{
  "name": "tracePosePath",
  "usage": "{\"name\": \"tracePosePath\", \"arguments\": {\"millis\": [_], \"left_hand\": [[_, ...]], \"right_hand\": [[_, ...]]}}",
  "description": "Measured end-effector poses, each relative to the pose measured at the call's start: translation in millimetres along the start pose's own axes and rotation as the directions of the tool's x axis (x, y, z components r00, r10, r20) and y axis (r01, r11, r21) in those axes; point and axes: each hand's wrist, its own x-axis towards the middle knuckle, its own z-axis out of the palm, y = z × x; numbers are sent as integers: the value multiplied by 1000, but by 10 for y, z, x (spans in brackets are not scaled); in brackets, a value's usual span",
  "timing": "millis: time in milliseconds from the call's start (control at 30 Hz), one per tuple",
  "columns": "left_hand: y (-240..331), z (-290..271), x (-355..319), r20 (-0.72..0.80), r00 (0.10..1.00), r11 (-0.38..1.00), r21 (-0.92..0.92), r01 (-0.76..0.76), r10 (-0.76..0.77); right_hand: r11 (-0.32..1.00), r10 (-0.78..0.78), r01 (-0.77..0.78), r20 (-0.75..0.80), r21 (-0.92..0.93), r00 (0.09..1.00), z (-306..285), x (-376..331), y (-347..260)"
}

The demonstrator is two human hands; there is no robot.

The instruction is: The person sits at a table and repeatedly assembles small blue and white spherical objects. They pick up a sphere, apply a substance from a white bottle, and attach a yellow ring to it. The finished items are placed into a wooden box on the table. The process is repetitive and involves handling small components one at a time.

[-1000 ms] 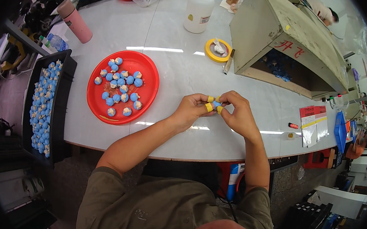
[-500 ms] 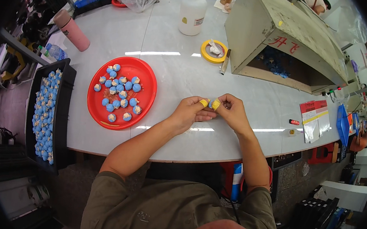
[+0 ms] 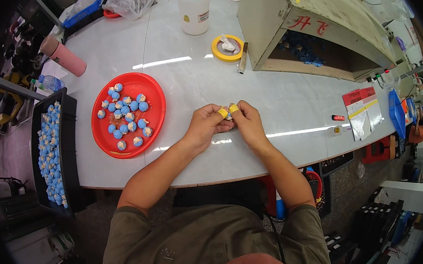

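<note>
Above the table, my left hand (image 3: pixel 206 125) and my right hand (image 3: pixel 248 124) meet thumb to thumb, each thumb wrapped in yellow tape. Pinched between them is a small blue ball (image 3: pixel 229 117), mostly hidden by the fingers. To their left lies a round red tray (image 3: pixel 158 123) with several small balls (image 3: pixel 125 110), each blue with a cream-coloured part. A long black bin (image 3: pixel 73 136) at the far left holds many more of the same kind.
A beige metal box (image 3: pixel 288 43) with an open front stands at the back right. Near it are a yellow tape roll (image 3: pixel 217 54) and a white bottle (image 3: pixel 194 11). A pink flask (image 3: pixel 68 59) is at the left, red-and-white cards (image 3: pixel 362 111) at the right.
My head view has shifted and tilted. My thumbs have turned inward over the blue ball, which shows less between my fingers. The tray and the bin stay where they were.
</note>
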Motion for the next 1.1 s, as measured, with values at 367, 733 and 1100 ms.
{"name": "tracePosePath", "arguments": {"millis": [367,733,1100], "left_hand": [[-64,77,-31,-24,997,995,76,-70,72],[-109,92,-29,-17,995,993,71,-93,94],[-132,65,-21,-8,996,995,44,-88,89]], "right_hand": [[991,-129,123,-149,-47,980,134,-145,-2],[987,-159,152,-180,-52,971,168,-190,-9],[978,-207,195,-192,-77,959,177,-156,105]]}}
